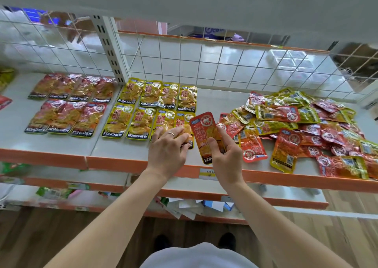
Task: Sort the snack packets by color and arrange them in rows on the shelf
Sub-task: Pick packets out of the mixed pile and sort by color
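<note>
Red packet: pinched between thumb and fingers of right hand above near shelf edge, likely bound for red rows at left; left hand, fingers flat, squares yellow packet; mixed heap at right.

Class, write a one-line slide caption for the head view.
Right hand holds a red packet; left hand touches a yellow packet in sorted rows.

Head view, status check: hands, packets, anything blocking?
Left hand pressing front-row yellow packet. Right hand holds red packet. Mixed pile unsorted, right. Nothing blocking.
</note>
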`<state>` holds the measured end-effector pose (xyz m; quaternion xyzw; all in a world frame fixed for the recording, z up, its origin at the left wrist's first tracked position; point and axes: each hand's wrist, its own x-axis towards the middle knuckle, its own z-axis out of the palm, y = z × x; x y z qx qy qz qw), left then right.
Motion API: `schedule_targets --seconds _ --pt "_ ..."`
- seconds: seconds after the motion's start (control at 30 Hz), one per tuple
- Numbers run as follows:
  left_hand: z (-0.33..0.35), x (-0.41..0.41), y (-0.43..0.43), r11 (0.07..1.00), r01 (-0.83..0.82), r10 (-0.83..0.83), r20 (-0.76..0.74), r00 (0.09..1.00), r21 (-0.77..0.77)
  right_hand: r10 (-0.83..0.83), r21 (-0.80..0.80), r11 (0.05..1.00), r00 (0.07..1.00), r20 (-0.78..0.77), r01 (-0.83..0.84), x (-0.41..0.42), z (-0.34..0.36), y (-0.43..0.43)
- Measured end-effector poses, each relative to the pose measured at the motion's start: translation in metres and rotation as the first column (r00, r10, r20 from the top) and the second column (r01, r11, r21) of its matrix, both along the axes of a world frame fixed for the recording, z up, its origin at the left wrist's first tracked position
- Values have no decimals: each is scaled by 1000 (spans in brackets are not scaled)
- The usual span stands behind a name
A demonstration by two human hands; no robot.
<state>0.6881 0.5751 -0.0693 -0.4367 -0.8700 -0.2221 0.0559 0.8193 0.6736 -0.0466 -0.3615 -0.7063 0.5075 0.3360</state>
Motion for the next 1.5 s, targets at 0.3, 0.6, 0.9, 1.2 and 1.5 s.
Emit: schedule_targets --seconds 0.3,0.6,0.9,1.2,1.5 --pt "-12 -3 0 995 20 -21 -1 1000 102 -70 -100 992 997 15 71 5 -8 5" --pt "-17 -2 -6 959 82 -42 -148 988 270 -72 -265 963 994 -79 49 5 -1 6" --pt "16 6 -26 949 -63 71 -16 997 310 24 -404 911 990 -139 -78 11 13 10" --pt "37 32 -103 989 -124 127 -32 991 80 74 -565 783 941 -331 -261 17 24 -32" --pt "49 22 -172 968 -211 213 2 977 137 282 -514 772 926 -250 -374 1 37 -105"
